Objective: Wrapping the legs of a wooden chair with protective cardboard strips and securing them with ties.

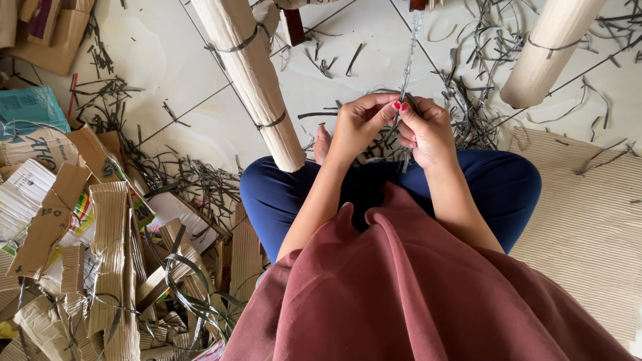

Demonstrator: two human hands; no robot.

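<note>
head view: thin grey braided strip (409, 53), pinched by left hand (358, 127) and right hand (428, 130) fingers

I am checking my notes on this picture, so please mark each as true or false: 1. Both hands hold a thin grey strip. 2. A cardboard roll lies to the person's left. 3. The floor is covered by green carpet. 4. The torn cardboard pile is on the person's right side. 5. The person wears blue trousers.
1. True: the left hand and the right hand pinch a thin grey strip between them.
2. True: a cardboard roll lies there, tied with bands.
3. False: the floor is pale tile, littered with strip scraps.
4. False: the torn cardboard pile is on the left side.
5. True: the blue trousers show at the knees.
</note>
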